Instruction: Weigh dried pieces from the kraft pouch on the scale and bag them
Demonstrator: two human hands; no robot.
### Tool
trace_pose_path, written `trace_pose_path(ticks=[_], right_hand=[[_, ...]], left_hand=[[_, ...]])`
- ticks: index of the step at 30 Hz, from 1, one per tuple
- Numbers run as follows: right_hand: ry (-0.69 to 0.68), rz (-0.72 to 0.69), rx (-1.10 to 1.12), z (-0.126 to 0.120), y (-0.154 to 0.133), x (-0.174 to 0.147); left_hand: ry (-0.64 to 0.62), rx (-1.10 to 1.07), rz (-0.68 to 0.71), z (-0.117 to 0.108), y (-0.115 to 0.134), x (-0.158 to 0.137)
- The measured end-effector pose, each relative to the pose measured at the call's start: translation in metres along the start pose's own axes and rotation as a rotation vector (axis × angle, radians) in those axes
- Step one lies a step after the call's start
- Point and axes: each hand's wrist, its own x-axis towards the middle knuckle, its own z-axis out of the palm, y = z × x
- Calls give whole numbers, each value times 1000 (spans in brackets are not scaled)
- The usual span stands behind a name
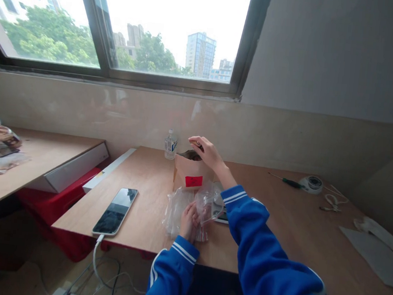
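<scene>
In the head view, our left hand [188, 220] grips clear plastic [209, 198] just before the paper bag [193, 169] standing on the desk [153, 180]. Our right hand [210, 156] curls over its open top; whether it grasps anything, we cannot tell.

The right hand [210, 154] arches, fingers bent, toward the desk's [272, 229] far edge; the left hand [188, 221] curls by the near edge.

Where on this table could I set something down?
Bare tabletop shows between the phone and the clear plastic bags, and between the blue right sleeve and the pale sheet. Crowded: around the paper bag, where the left hand, right hand and bottle sit close.
</scene>
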Motion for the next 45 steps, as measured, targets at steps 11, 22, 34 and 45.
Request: trace_pose_path(ticks=[11, 22, 34, 45], right_hand=[[-22, 29, 183, -13, -15, -12], [5, 83, 160, -12, -11, -23], [380, 445, 92, -27, -39, -98], [16, 965, 525, -34, -65, -199]], left_hand=[[0, 11, -7, 1, 1, -1], [-31, 13, 10, -6, -3, 4], [14, 1, 31, 0, 1, -1], [-112, 110, 124, 7, 1, -6]])
